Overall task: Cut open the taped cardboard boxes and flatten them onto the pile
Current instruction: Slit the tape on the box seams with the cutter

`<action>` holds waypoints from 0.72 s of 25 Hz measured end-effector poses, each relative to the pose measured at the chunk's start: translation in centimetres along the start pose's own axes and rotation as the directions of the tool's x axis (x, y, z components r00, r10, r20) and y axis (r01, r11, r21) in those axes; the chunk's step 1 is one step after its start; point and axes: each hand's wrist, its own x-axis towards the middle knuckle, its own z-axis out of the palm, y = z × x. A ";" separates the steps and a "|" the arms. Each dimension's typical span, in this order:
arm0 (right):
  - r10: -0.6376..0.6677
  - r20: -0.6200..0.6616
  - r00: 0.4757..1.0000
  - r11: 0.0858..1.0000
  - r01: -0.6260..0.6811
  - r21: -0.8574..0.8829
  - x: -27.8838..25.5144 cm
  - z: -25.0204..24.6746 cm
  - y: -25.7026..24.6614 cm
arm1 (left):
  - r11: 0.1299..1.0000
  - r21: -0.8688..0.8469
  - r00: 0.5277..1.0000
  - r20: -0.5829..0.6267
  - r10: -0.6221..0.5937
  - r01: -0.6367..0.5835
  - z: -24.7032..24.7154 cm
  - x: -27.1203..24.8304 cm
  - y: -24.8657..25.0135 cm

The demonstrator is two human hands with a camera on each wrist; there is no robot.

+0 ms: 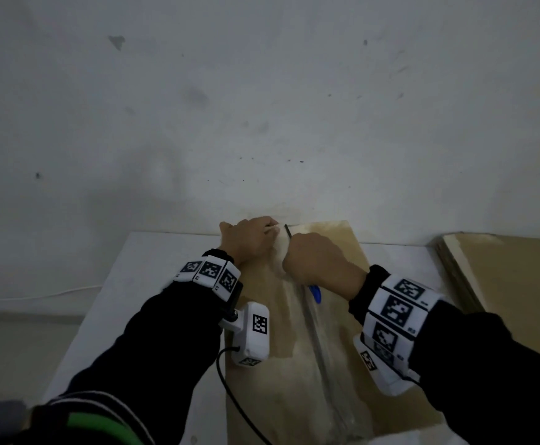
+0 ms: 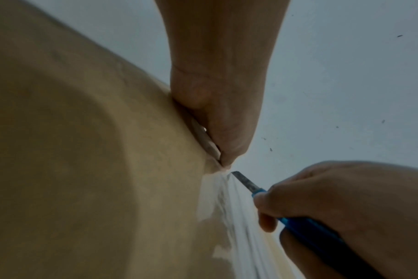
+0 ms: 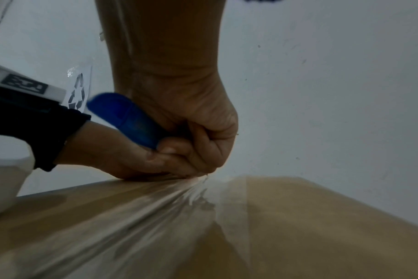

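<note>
A brown cardboard box (image 1: 262, 332) lies on the white table (image 1: 153, 268), with clear tape (image 1: 320, 348) running along its middle seam. My left hand (image 1: 249, 239) grips the box's far edge beside the seam, its fingers (image 2: 224, 132) curled over the edge. My right hand (image 1: 316, 261) is fisted round a blue-handled utility knife (image 1: 316, 293). The blade (image 2: 245, 182) points at the far end of the tape (image 2: 227, 207), just short of the left fingertips. In the right wrist view the knife handle (image 3: 129, 119) sticks out of my right hand (image 3: 198, 122) above the wrinkled tape (image 3: 155, 207).
A pile of flattened cardboard (image 1: 512, 277) lies on the table at the right. A grey-white wall (image 1: 262, 107) stands right behind the box's far edge. A black cable (image 1: 236, 403) hangs from the left wrist camera across the box's near left side.
</note>
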 end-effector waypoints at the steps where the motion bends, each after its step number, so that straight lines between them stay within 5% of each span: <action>1: 0.007 -0.005 1.000 1.000 -0.007 -0.007 0.1 0.0 0.0 | 1.000 -0.015 1.000 -0.002 0.005 -0.005 0.2 0.1 -0.1; 18: 0.062 -0.021 0.998 0.998 -0.062 0.018 -0.4 -0.3 -0.1 | 1.000 -0.027 0.992 -0.125 0.001 -0.004 0.5 0.2 -0.2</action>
